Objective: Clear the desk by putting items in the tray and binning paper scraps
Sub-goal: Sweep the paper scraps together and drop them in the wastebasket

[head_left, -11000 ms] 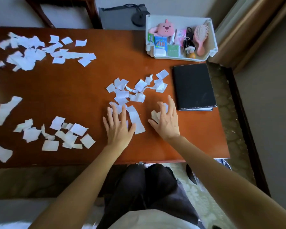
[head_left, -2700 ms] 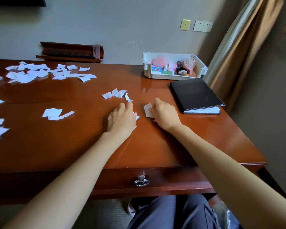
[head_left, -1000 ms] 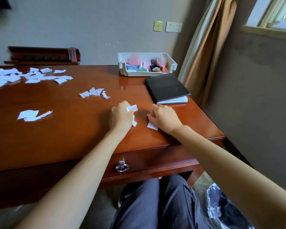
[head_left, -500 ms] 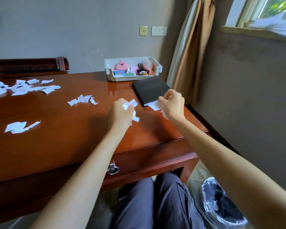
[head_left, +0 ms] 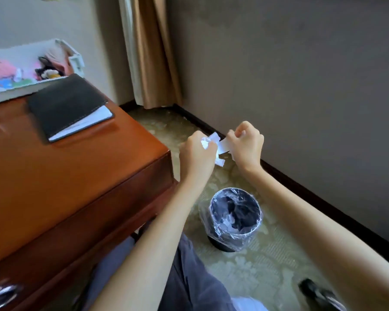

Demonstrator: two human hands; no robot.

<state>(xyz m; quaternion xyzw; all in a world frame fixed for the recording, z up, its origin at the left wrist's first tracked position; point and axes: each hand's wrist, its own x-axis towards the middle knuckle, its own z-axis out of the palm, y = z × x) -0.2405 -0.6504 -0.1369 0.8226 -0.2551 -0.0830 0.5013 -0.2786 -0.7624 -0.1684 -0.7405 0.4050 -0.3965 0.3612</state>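
Both grips are closed on white paper scraps (head_left: 220, 145): the left hand (head_left: 197, 153) and the right hand (head_left: 245, 144) are held side by side in the air, off the right end of the bench (head_left: 54, 167), each with scraps sticking out between them. Below and nearer stands the round black bin (head_left: 234, 217) on the floor, lined with a clear plastic bag, with some white pieces inside. On the bench, farther left, lies a black notebook (head_left: 65, 102). Behind it, just beside, is the white tray (head_left: 74, 61) with pink and colourful items.
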